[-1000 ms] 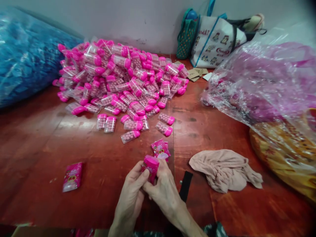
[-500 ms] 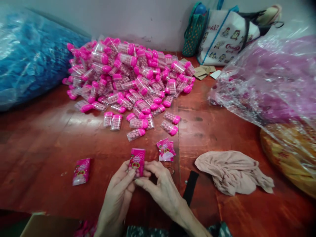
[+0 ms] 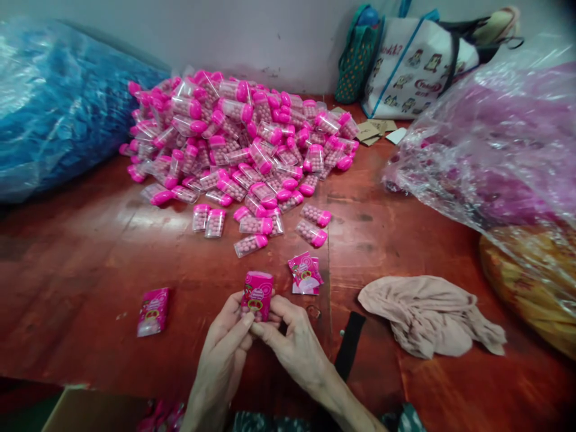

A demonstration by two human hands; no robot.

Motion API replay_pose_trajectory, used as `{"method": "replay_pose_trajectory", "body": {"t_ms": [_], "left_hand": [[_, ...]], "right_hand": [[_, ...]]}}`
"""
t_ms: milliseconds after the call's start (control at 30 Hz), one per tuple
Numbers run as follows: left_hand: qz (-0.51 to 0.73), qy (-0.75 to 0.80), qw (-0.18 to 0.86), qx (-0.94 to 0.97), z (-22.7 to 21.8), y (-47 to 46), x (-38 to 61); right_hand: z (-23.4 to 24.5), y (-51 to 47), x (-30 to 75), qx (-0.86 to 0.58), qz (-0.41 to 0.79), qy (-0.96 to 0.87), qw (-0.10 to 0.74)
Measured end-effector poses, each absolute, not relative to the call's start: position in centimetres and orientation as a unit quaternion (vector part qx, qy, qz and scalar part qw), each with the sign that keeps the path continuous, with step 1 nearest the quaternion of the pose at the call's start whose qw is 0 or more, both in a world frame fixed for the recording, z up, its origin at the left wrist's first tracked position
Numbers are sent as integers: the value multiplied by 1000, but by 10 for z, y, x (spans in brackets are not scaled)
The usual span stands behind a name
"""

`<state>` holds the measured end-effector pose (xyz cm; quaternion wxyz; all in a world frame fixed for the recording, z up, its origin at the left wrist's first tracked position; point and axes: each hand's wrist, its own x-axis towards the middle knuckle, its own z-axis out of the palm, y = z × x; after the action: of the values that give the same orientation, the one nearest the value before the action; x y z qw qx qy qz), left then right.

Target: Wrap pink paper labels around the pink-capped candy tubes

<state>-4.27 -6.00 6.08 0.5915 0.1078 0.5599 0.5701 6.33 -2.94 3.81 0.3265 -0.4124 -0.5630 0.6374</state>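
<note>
Between my two hands stands a candy container in a pink printed sleeve, with round candies showing at its lower end. My left hand pinches its left side, thumb across the front near the bottom. From the right, my right hand grips its lower edge with thumb and fingers; some fingertips are hidden behind it. A second sleeved candy container lies to the left on the table. Beyond my right hand are a few flat pink printed sleeves, overlapping.
A heap of pink-capped candy containers covers the back of the reddish table. A bag of blue pieces stands left, a bag of pink pieces right. Nearer lie a beige cloth and black strip. A cardboard box sits below.
The sleeved candy container has turned slightly in my hands and shows its front more squarely. My right fingers have closed in on its side. The whole view has shifted a little.
</note>
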Motion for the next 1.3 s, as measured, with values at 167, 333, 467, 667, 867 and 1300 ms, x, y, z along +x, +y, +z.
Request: {"method": "replay_pose_trajectory", "body": {"t_ms": [167, 333, 467, 667, 867, 1300], "left_hand": [[557, 540, 618, 124, 57, -61, -42], [557, 534, 619, 145, 49, -66, -41], [562, 541, 610, 139, 52, -66, -37], [568, 542, 607, 119, 59, -60, -30], [557, 555, 600, 144, 54, -60, -31], [607, 594, 481, 217, 46, -59, -28]], "right_hand": [[39, -28, 67, -394, 637, -563, 350], [38, -29, 69, -412, 611, -588, 334], [37, -29, 69, -415, 626, -579, 317], [41, -18, 79, -370, 736, -477, 307], [40, -5, 90, -373, 767, -409, 324], [35, -14, 77, -411, 780, -263, 391]]}}
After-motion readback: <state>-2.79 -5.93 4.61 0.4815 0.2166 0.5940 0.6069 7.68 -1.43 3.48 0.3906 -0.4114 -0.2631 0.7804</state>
